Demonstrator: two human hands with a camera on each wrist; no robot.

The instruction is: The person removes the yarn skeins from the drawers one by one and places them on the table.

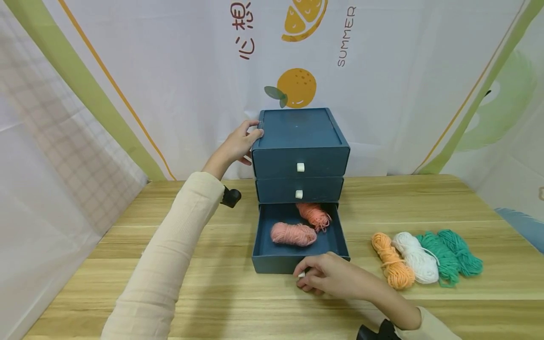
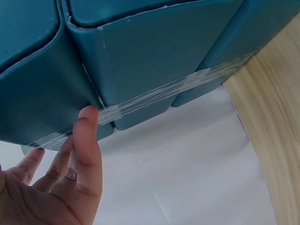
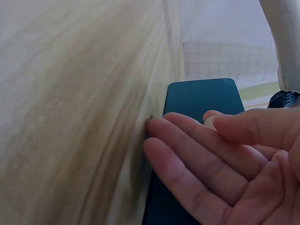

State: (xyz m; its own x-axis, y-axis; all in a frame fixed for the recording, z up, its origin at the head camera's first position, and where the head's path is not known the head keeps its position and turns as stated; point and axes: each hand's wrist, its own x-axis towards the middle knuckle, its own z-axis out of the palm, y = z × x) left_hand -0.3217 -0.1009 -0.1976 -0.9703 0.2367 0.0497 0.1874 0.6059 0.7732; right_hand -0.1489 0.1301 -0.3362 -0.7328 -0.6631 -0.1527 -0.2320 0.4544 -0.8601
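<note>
A dark blue three-drawer cabinet (image 1: pixel 297 127) stands on the table, its bottom drawer (image 1: pixel 272 264) pulled out. Inside that drawer lie two yarn skeins, a pink one (image 1: pixel 293 234) in front and a coral one (image 1: pixel 313 215) partly under the drawer above. My right hand (image 1: pixel 329 276) pinches the white knob (image 3: pixel 209 123) of the bottom drawer between thumb and index finger; its other fingers are extended in the right wrist view. Against the cabinet's upper left side rests my left hand (image 1: pixel 238 144), its fingertips touching the blue side wall (image 2: pixel 154 61) near a strip of clear tape (image 2: pixel 164 91).
To the right on the wooden table (image 1: pixel 212 293) lie an orange skein (image 1: pixel 392 261), a white skein (image 1: pixel 416 257) and green yarn (image 1: pixel 450 257), side by side. The two upper drawers, with white knobs, are closed. A printed white curtain (image 1: pixel 191 71) hangs behind the cabinet.
</note>
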